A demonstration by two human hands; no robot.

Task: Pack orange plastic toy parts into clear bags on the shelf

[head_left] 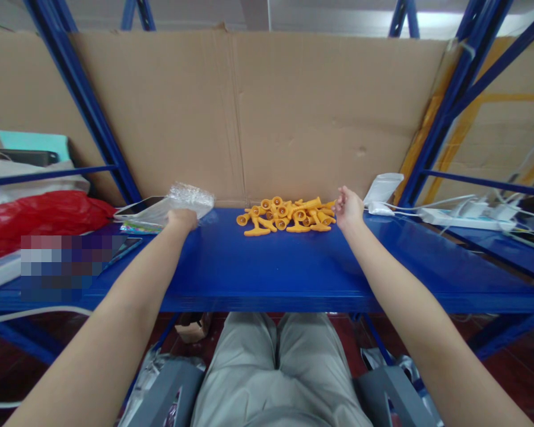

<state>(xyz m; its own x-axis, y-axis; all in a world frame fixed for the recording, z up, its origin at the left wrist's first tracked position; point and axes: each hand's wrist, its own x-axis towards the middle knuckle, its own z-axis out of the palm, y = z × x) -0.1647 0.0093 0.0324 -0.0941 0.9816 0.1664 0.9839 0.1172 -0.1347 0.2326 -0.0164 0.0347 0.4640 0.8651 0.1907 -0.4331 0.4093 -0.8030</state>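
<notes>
My left hand (182, 220) lies at the lower edge of a crinkled clear plastic bag (191, 198), on the left part of the blue shelf. It looks closed on the plastic, though the fingertips are hidden from above. In the middle of the shelf is a loose pile of yellow-orange T-shaped plastic pieces (289, 214) with hollow, cup-like ends. My right hand (349, 209) is raised just beside the right end of this pile. Its palm is turned inward, the fingers are loosely bent and apart, and nothing shows in them.
A blue metal shelf (267, 267) spans the view, backed by a cardboard sheet (293, 118). To the right stand a white device (382, 194) and a power strip (467, 216) with cables. Red plastic (48, 216) and a phone-like slab (123, 252) lie left.
</notes>
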